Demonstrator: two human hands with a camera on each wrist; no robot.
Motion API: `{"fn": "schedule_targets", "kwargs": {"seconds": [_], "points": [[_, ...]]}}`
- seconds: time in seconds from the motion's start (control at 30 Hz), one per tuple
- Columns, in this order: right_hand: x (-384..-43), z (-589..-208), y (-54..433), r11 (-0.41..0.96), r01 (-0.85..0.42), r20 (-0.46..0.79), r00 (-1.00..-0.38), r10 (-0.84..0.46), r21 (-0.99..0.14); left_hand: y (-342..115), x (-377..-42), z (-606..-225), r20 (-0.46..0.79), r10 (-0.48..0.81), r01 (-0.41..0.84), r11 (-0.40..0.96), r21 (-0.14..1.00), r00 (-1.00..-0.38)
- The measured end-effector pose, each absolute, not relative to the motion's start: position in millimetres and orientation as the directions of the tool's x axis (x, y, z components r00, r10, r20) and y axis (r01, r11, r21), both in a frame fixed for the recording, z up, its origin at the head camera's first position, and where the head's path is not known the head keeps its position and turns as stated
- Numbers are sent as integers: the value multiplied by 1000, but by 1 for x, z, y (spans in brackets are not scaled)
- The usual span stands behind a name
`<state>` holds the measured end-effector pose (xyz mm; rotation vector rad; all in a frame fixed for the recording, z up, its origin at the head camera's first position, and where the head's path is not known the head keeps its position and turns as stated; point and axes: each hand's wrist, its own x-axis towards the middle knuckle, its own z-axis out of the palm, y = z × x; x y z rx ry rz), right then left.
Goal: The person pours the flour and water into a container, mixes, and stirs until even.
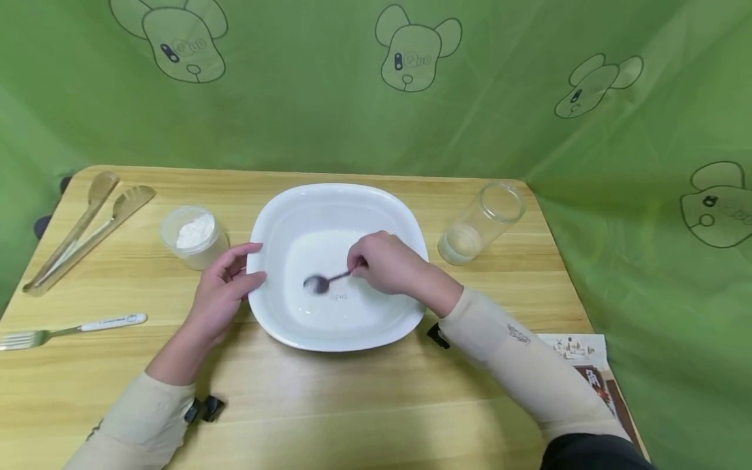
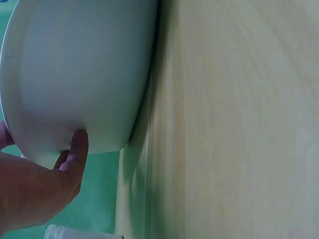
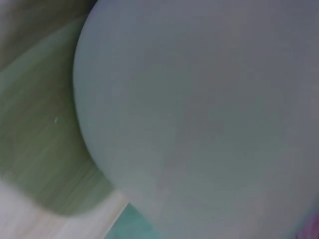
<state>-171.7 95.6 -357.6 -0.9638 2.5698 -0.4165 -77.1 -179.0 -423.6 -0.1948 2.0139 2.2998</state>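
I'm watching the right hand (image 1: 390, 262) pinching a spoon (image 1: 318, 284) inside the white basin (image 1: 346, 316), mid-frame, the left hand (image 1: 220, 290) gripping its left side; stirring is apparently going on, unfinished, with powder (image 1: 196, 231) sitting in the tub (image 1: 204, 258), left of centre.

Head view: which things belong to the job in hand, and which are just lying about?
Job, apparently: white basin, in the left grip; spoon, in the right grip; perhaps tub of white powder and glass, both untouched.

Lying about, it seems: tongs, fork, printed sheet.
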Motion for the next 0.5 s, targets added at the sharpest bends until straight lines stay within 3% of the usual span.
{"fn": "schedule_targets", "kwargs": {"seconds": [0.07,0.13,0.3,0.37,0.5], "points": [[-169,-354,98,716,-569,-292,-662,-690,-404,-179,-77,-423,-145,-27,-140,-137,981,-989],[-169,-348,103,746,-555,-338,-667,-664,-369,-179,-77,-423,-144,-29,-138,-141,980,-989],[-178,-337,111,855,-464,-289,-806,-516,-234,-179,-77,-423,-145,-24,-140,-144,980,-989],[-180,-341,108,862,-452,-242,-831,-500,-230,-179,-77,-423,-146,-21,-142,-143,980,-989],[-176,-352,97,787,-527,-213,-769,-603,-321,-179,-77,-424,-146,-21,-142,-145,979,-989]]}}
